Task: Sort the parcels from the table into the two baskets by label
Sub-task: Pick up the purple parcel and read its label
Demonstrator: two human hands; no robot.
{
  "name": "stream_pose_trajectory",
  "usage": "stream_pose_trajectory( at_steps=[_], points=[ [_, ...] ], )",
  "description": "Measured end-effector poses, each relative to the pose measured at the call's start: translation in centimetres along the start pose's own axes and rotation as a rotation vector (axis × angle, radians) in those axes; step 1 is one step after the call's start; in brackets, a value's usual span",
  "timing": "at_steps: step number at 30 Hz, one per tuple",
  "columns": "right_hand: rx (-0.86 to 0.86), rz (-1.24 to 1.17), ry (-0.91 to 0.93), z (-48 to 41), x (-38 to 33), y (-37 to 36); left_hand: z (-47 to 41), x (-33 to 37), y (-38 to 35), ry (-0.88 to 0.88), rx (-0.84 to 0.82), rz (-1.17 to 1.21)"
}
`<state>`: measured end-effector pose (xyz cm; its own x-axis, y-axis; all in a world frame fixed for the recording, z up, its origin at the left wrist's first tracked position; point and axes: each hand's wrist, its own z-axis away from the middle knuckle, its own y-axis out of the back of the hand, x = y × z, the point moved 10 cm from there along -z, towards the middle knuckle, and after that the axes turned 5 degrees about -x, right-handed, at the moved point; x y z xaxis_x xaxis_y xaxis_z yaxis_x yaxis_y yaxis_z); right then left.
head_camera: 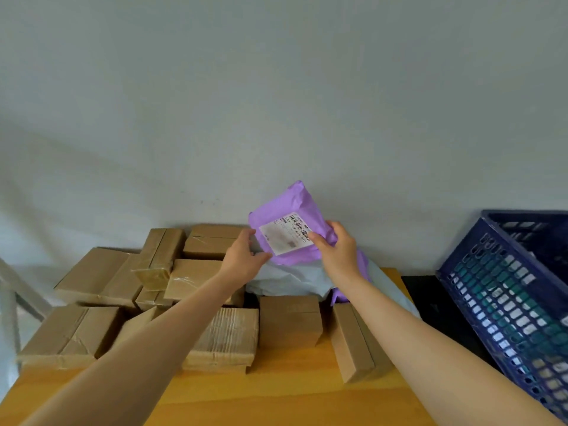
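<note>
A purple mailer parcel (289, 207) with a white barcode label facing me is held up above the back of the wooden table (307, 392). My right hand (338, 250) grips its lower right corner, thumb on the label. At its lower left edge my left hand (242, 256) has thumb and fingers spread, touching the parcel. Several brown cardboard boxes (289, 321) lie piled on the table below. A dark blue slatted basket (507, 290) stands at the right.
A pale grey mailer (292, 281) lies under the raised parcel, with another purple bag (339, 298) partly showing beneath it. A black surface (430, 299) lies between table and basket. A grey wall stands behind; a light frame (18, 290) is at left.
</note>
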<state>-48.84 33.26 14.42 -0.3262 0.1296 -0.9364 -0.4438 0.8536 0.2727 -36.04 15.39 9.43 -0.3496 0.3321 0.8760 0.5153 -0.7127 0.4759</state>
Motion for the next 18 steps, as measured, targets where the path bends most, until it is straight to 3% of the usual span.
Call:
stream_pose_trajectory(
  at_steps=[6,10,18],
  points=[
    [-0.050,-0.031,-0.004,2.3,-1.9,0.3,2.8,3.4,2.4,-0.253,0.049,-0.254],
    [-0.167,-0.080,-0.065,3.7,-1.9,-0.2,3.7,4.2,3.7,-0.289,-0.056,-0.294],
    [-0.204,-0.160,-0.132,6.6,-2.7,0.2,5.2,2.4,4.0,-0.212,-0.307,-0.006]
  ],
)
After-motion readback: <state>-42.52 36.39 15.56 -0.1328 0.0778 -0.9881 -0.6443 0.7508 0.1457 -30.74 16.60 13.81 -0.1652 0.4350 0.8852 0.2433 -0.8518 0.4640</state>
